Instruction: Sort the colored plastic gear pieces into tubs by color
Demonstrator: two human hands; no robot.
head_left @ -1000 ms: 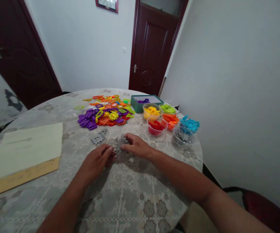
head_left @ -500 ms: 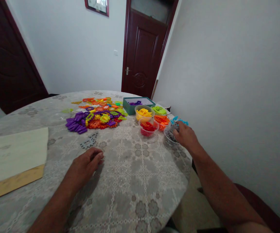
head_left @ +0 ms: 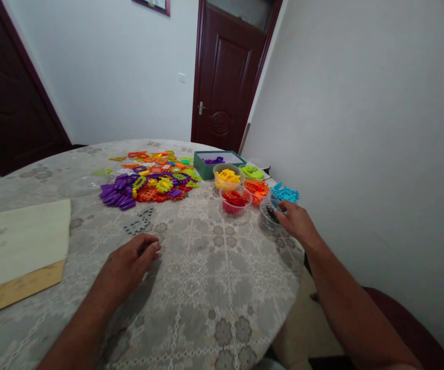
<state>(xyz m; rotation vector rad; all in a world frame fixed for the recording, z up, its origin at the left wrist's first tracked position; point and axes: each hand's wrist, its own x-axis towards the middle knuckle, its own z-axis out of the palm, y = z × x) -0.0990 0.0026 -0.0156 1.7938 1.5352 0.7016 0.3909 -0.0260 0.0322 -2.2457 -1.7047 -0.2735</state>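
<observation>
My right hand (head_left: 294, 220) reaches into a clear round bowl of small grey plastic pieces (head_left: 270, 213) at the table's right side. Its fingers are bent together at the rim, and what they pinch, if anything, cannot be made out. Resting near the table's middle left, my left hand (head_left: 135, 259) has its fingers curled in, with nothing visible in them. Just beyond it lies a flat group of grey pieces (head_left: 139, 222) on the patterned tablecloth (head_left: 202, 288).
Beside the grey bowl stand bowls of red (head_left: 235, 199), orange (head_left: 257, 190), yellow (head_left: 227, 177), lime (head_left: 252, 172) and blue pieces (head_left: 284, 193). A green box (head_left: 203, 168) holds purple pieces. A mixed colourful pile (head_left: 152, 182) lies left, and a paper sheet (head_left: 21, 246) on a board.
My right hand has shifted slightly within the grey bowl, uncovering more of the blue pieces behind it. My left hand stays by the grey group. The view has tilted down a little.
</observation>
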